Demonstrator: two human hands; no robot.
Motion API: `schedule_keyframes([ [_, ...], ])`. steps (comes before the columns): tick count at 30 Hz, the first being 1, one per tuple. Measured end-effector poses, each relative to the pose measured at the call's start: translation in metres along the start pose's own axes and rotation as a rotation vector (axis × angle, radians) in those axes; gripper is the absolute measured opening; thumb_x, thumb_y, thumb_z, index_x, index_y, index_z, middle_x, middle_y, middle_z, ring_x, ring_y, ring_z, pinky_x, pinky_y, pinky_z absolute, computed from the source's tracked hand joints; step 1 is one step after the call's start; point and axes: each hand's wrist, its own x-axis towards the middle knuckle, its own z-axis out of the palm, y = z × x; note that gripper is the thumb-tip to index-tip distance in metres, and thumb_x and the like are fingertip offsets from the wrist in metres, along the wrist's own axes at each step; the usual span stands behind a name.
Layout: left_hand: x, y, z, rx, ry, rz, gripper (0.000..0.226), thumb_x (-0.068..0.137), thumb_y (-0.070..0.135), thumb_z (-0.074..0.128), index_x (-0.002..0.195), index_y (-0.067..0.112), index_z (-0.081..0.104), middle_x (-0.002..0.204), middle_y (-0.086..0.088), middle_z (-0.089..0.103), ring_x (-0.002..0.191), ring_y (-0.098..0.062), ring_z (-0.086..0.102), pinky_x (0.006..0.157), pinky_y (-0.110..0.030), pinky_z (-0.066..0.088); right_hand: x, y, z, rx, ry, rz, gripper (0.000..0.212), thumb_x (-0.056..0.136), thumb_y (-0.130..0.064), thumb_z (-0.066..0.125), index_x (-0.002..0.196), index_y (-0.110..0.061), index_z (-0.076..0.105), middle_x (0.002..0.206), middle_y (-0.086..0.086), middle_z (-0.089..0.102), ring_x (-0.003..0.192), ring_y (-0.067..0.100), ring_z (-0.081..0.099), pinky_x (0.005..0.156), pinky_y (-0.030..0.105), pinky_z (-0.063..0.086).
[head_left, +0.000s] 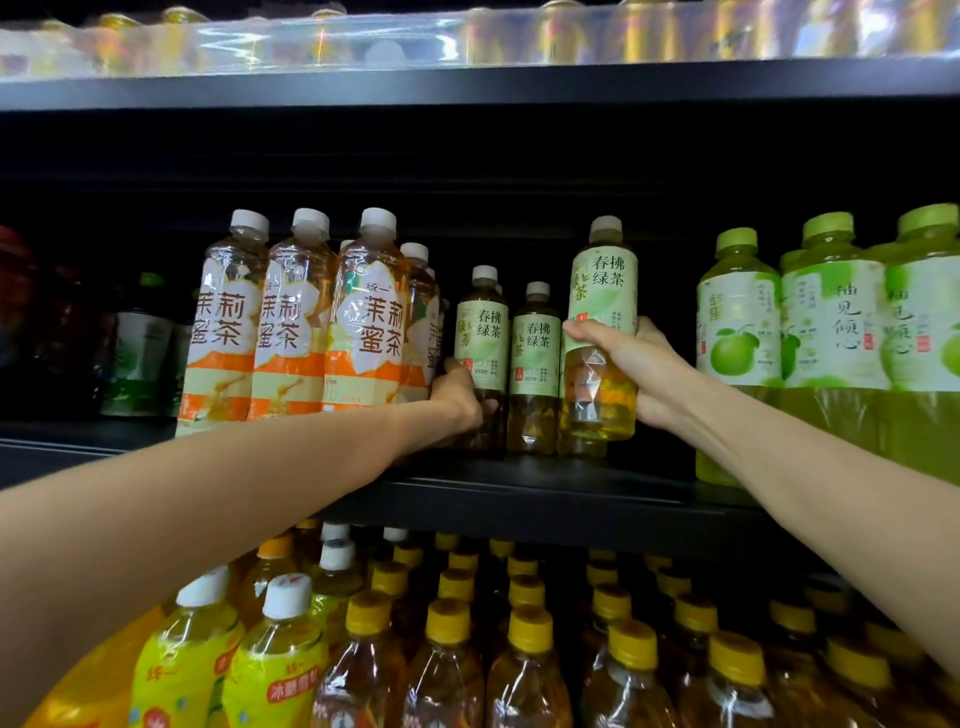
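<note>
My right grip (644, 374) is curled round the middle of a green tea bottle (602, 322), holding it nearly upright just above the dark shelf (545, 499). My left grip (460, 400) wraps the lower part of a second green tea bottle (482, 338) standing on that black metal board, beside the jasmine tea bottles (296, 317). Pale green pomelo bottles (831, 322) stand to the right. Yellow-capped bottles (524, 649) crowd the tier below; shrink-wrapped cans (519, 36) sit overhead. The back is unlit.

green tea bottle (602, 332): clear glossy plastic, paper-like matt label | shelf (519, 499): dark matt metal
</note>
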Motion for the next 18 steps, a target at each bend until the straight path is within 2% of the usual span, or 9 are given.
schedule_keyframes([
  [2, -0.005, 0.004, 0.001, 0.284, 0.035, 0.041, 0.039, 0.100, 0.021, 0.043, 0.136, 0.005, 0.038, 0.135, -0.017, 0.047, 0.114, -0.032, 0.050, 0.072, -0.033, 0.051, -0.002, 0.003, 0.000, -0.009, -0.006, 0.003, 0.064, 0.073, -0.013, 0.078, 0.125, -0.014, 0.041, 0.112, 0.014, 0.062, 0.090, 0.028, 0.067, 0.065, 0.041, 0.057],
  [4, -0.011, 0.008, -0.002, 0.714, 0.008, 0.147, 0.051, 0.097, 0.025, 0.050, 0.139, 0.001, 0.033, 0.138, -0.018, 0.045, 0.123, -0.032, 0.047, 0.090, -0.037, 0.047, -0.004, 0.009, 0.000, -0.030, -0.011, -0.002, 0.062, 0.074, -0.012, 0.077, 0.123, -0.014, 0.040, 0.111, 0.013, 0.061, 0.090, 0.026, 0.067, 0.064, 0.040, 0.056],
  [6, -0.016, 0.008, -0.004, 0.830, -0.005, 0.203, 0.070, 0.092, 0.028, 0.058, 0.144, -0.001, 0.021, 0.141, -0.018, 0.042, 0.130, -0.031, 0.042, 0.105, -0.036, 0.038, -0.005, 0.014, 0.001, -0.053, -0.011, 0.000, 0.060, 0.074, -0.010, 0.076, 0.121, -0.015, 0.038, 0.109, 0.012, 0.060, 0.088, 0.024, 0.066, 0.062, 0.038, 0.055],
  [7, -0.025, 0.010, -0.006, 0.824, -0.015, 0.188, 0.074, 0.092, 0.029, 0.059, 0.144, -0.002, 0.017, 0.141, -0.018, 0.041, 0.130, -0.031, 0.042, 0.105, -0.035, 0.038, -0.005, 0.017, 0.001, -0.052, -0.011, 0.005, 0.059, 0.075, -0.010, 0.075, 0.120, -0.016, 0.037, 0.108, 0.011, 0.060, 0.087, 0.023, 0.065, 0.060, 0.037, 0.054],
  [9, -0.044, 0.021, -0.011, 0.801, -0.083, 0.288, 0.071, 0.093, 0.032, 0.057, 0.143, -0.002, 0.020, 0.139, -0.017, 0.043, 0.126, -0.029, 0.046, 0.101, -0.033, 0.041, -0.004, 0.021, 0.001, -0.031, -0.006, 0.012, 0.060, 0.075, -0.011, 0.075, 0.121, -0.017, 0.036, 0.107, 0.011, 0.059, 0.087, 0.022, 0.064, 0.059, 0.036, 0.053],
  [11, -0.069, 0.030, -0.023, 0.774, -0.167, 0.505, 0.061, 0.096, 0.034, 0.050, 0.141, 0.002, 0.026, 0.138, -0.015, 0.047, 0.123, -0.024, 0.048, 0.093, -0.024, 0.040, -0.002, 0.025, 0.000, -0.014, -0.001, 0.022, 0.063, 0.075, -0.014, 0.075, 0.124, -0.017, 0.035, 0.108, 0.011, 0.060, 0.089, 0.024, 0.065, 0.062, 0.039, 0.054],
  [14, -0.119, 0.030, -0.054, 0.839, -0.297, 0.959, 0.054, 0.098, 0.040, 0.040, 0.144, 0.013, 0.031, 0.141, -0.002, 0.046, 0.125, -0.007, 0.043, 0.091, -0.008, 0.030, 0.002, 0.028, -0.001, 0.015, -0.037, 0.054, 0.075, 0.071, -0.018, 0.079, 0.131, -0.016, 0.034, 0.115, 0.015, 0.060, 0.094, 0.029, 0.067, 0.066, 0.043, 0.057],
  [16, -0.142, 0.019, -0.074, 0.985, -0.312, 1.214, 0.054, 0.098, 0.046, 0.034, 0.144, 0.018, 0.032, 0.141, 0.002, 0.045, 0.124, -0.003, 0.040, 0.096, -0.009, 0.028, 0.000, 0.028, -0.001, 0.018, -0.056, 0.078, 0.087, 0.062, -0.022, 0.084, 0.134, -0.016, 0.035, 0.119, 0.017, 0.060, 0.095, 0.032, 0.068, 0.066, 0.045, 0.057],
  [18, -0.152, 0.002, -0.089, 1.140, -0.328, 1.383, 0.053, 0.099, 0.045, 0.031, 0.144, 0.018, 0.033, 0.141, -0.001, 0.046, 0.124, -0.008, 0.042, 0.101, -0.016, 0.029, 0.001, 0.029, 0.000, 0.028, -0.052, 0.079, 0.092, 0.059, -0.023, 0.085, 0.136, -0.017, 0.034, 0.120, 0.018, 0.060, 0.096, 0.032, 0.068, 0.067, 0.046, 0.057],
])
